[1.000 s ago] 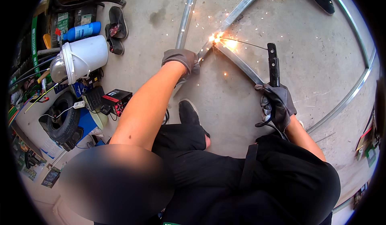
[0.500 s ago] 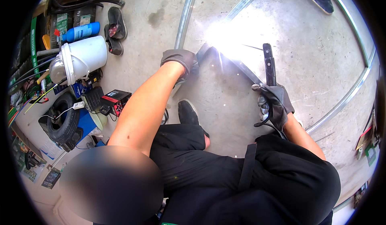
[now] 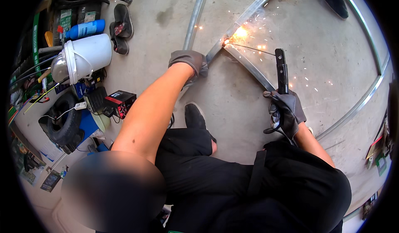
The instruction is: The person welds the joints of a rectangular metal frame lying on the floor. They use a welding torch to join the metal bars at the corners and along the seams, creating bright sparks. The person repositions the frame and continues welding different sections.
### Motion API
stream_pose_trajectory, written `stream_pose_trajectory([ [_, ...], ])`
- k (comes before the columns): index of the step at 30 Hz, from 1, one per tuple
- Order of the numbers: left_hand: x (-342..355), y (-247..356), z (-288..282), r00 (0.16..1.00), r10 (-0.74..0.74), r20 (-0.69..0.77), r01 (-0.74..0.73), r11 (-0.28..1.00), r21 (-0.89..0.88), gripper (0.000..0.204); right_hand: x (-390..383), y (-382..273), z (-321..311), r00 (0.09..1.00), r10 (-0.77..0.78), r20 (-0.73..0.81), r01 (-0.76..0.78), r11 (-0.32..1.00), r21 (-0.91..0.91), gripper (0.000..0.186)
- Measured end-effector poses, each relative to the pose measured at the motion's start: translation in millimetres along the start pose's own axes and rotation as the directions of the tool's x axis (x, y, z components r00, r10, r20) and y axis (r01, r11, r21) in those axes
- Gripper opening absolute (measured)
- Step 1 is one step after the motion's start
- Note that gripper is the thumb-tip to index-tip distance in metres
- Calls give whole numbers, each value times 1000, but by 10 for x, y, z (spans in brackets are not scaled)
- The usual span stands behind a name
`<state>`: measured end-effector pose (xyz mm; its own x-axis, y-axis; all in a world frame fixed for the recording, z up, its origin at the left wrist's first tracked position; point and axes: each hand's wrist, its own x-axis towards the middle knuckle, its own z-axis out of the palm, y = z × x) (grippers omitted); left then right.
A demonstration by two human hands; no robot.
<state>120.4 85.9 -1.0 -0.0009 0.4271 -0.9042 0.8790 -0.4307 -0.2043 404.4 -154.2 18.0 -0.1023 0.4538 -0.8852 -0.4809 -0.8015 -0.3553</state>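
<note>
In its grey work glove, my left hand (image 3: 192, 65) is closed around the lower end of a diagonal square metal tube (image 3: 257, 5); its fingers are partly hidden. A second metal tube (image 3: 197, 18) runs up from beside that hand. My gloved right hand (image 3: 286, 110) grips a black welding electrode holder (image 3: 281, 68). From its jaw a thin electrode (image 3: 253, 49) reaches left, its tip at the joint where a shorter metal tube (image 3: 249, 66) meets the diagonal one. Orange sparks and a small flame (image 3: 241, 32) burst there. The short tube's near end lies close to my right glove.
A curved metal frame (image 3: 353, 113) bends along the right. Another person's dark shoe (image 3: 336, 2) stands at the top right. To the left are a white bucket (image 3: 89, 56), a blue bottle (image 3: 86, 29), dark shoes (image 3: 121, 23), a tyre (image 3: 64, 118) and a red-black box (image 3: 120, 102).
The blinding white arc has faded to orange sparks and a small flame, revealing the joint and electrode. My right hand and the electrode holder have shifted slightly down and right.
</note>
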Motion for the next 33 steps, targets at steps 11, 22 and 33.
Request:
stream_pose_trajectory([
  [11,-185,127,-112,966,-247,82,259,880,-399,25,39,4,86,997,68,-48,-66,997,35,22],
  [22,-304,158,-155,969,-243,42,241,892,-384,33,28,41,108,995,81,-65,-79,996,40,23],
  [33,-54,62,-39,995,-89,49,97,976,-196,38,24,26,40,999,37,-33,-36,999,34,27],
])
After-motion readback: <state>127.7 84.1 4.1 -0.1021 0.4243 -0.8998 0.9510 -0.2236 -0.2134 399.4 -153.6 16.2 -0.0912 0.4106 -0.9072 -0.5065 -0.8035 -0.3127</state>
